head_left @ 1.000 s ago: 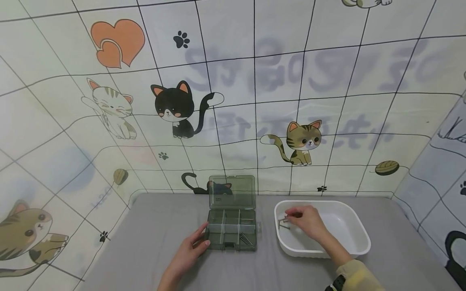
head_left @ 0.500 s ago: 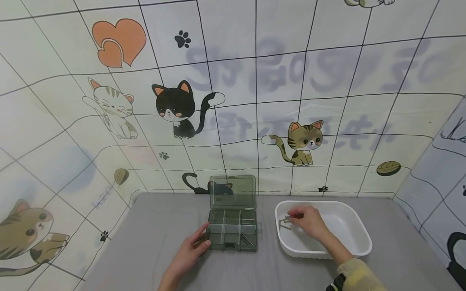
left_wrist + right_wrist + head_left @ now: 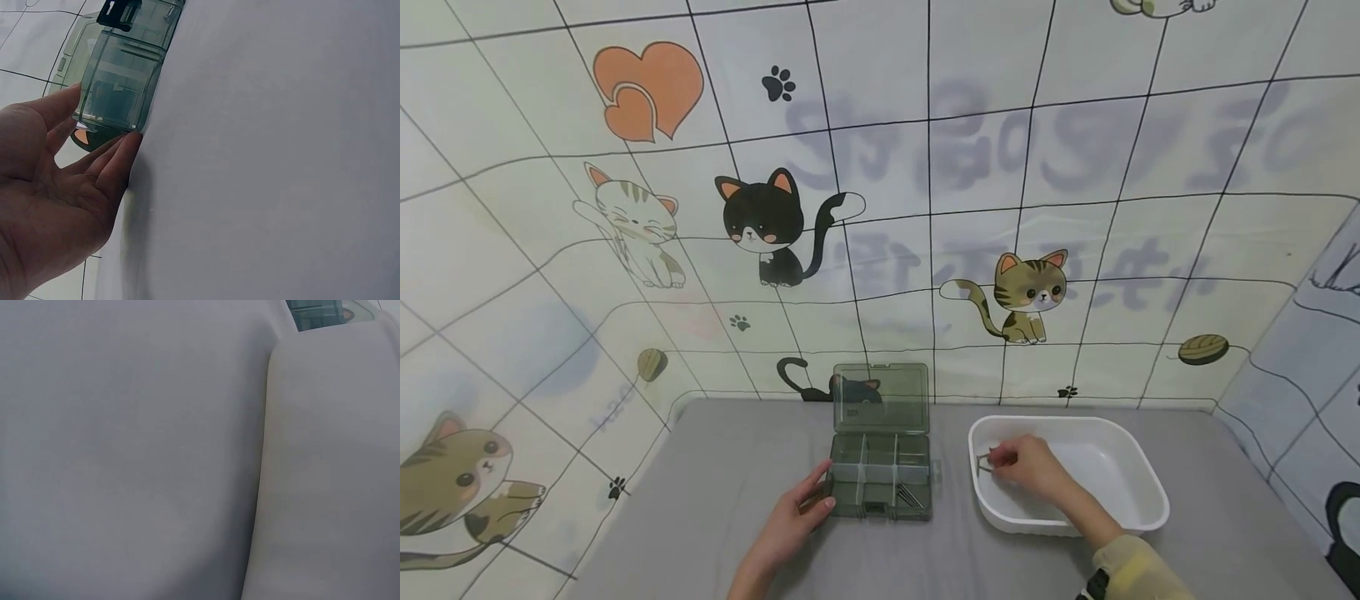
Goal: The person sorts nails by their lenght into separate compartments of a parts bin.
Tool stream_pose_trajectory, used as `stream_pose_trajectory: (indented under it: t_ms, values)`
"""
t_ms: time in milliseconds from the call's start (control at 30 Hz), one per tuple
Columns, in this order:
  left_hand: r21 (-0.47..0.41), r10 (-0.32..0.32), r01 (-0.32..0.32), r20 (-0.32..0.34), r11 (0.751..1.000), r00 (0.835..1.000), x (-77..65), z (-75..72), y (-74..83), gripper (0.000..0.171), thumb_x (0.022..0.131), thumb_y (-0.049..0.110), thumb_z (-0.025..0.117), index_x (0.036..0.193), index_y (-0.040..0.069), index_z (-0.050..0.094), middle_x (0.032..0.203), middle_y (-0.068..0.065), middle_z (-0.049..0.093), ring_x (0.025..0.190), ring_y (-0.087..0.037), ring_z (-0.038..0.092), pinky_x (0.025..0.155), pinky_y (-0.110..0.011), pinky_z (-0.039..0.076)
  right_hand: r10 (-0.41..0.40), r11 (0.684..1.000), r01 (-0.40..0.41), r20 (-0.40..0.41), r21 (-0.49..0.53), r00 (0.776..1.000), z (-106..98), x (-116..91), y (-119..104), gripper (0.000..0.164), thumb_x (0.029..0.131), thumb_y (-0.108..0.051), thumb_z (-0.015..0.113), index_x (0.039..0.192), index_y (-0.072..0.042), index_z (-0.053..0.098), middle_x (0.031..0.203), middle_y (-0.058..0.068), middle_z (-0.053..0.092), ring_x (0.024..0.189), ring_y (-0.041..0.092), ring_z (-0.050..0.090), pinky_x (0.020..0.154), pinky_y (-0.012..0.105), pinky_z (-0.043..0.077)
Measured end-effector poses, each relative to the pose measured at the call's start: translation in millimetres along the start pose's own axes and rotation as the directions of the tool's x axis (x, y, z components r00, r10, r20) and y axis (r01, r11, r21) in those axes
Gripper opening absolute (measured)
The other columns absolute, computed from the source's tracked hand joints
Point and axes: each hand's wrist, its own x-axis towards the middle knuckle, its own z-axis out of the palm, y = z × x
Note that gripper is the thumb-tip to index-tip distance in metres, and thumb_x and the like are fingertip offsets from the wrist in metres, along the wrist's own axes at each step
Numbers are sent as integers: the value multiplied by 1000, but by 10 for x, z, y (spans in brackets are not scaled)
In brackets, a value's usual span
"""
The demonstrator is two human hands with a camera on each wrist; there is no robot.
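Observation:
In the head view a green see-through compartment box stands with its lid raised. Several thin screws lie in its front right compartment. My left hand touches the box's left side with thumb and fingers extended; the left wrist view shows these fingertips against a lower corner of the box. My right hand reaches into the white tray, fingers and thumb brought together at small metal screws near its left wall. A thin screw shows at the fingertips, which partly hide it.
Grey cloth covers the table under the box and tray. A sheet printed with cartoon cats hangs behind and along the sides. The tray's outer wall fills much of the right wrist view.
My right hand has dipped slightly toward the front of the tray, and fewer screws show beside its fingertips. My left hand stays at the box.

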Motion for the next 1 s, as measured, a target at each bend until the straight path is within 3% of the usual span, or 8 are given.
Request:
stream_pose_trajectory:
  t_ms: [100,333,767,1000]
  values:
    - [-7,-12,12,3,1000,1000,1,3,-3,58,101,12,65,155,7,45,150,-39,39,136,-55,43,102,-51,51,-24,1000,24,16,-2,1000,-3,-9,-14,15,78,3,79,93,4,77,83,2,72,75,13,63,65,25,53]
    - [-34,-54,54,26,998,998,0,5,37,60,103,13,63,157,6,40,157,-36,31,140,-56,36,104,-52,49,7,999,-5,31,-48,999,12,-11,-35,13,79,1,81,91,2,78,82,0,72,74,11,60,63,25,51]
    - [-23,-53,53,26,998,998,-12,6,56,59,103,13,63,158,6,40,157,-36,32,140,-56,37,103,-53,49,-45,992,49,43,-114,998,6,-34,-66,5,80,0,79,84,-3,78,76,-5,69,72,8,56,61,25,48]
    - [-27,-60,61,24,998,998,-6,5,55,59,103,13,62,158,7,40,158,-35,31,139,-56,37,102,-53,50,-76,988,82,45,-133,996,5,-45,-69,9,81,3,76,83,-6,79,76,-4,70,74,9,58,63,25,49]
